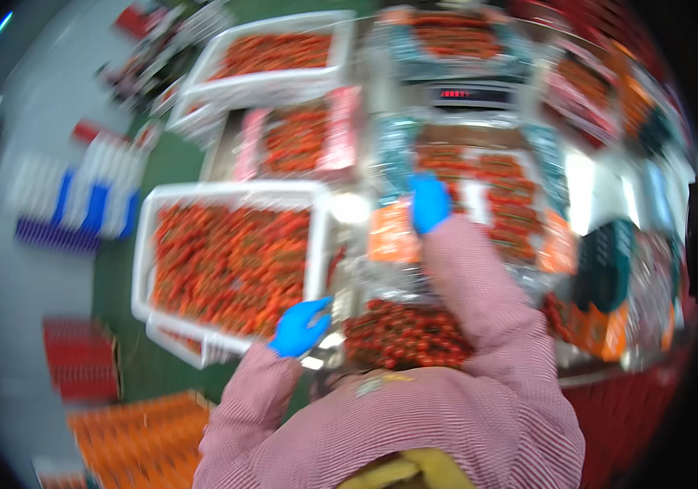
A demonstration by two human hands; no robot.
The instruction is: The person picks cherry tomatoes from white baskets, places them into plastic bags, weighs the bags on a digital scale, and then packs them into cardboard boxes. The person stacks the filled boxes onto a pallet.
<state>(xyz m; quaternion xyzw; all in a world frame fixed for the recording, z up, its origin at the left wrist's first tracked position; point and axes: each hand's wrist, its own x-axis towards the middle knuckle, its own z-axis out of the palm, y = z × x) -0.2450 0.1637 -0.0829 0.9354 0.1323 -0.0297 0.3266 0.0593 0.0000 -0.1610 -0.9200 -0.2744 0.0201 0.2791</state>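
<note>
My left hand (301,327), in a blue glove, is by the near right corner of a white crate (318,244). Small red fruit (233,263), apparently cherry tomatoes, fill that crate. The left thumb and fingers are apart, with nothing visible between them. My right hand (430,203), gloved alike, is over the left side of an open box (395,235) with teal and orange flaps. Rows of red fruit (508,208) and a white piece (475,200) show inside. Blur and the hand itself hide whether the right fingers hold anything. A loose red fruit heap (407,333) lies close to my body.
Behind the box is a scale display (471,95) with lit red digits. A pink-sided box (340,131) and another white crate (263,82) of fruit stand at the back left. Flattened packaging (606,269) lies right; orange crates (141,437) stand on the floor.
</note>
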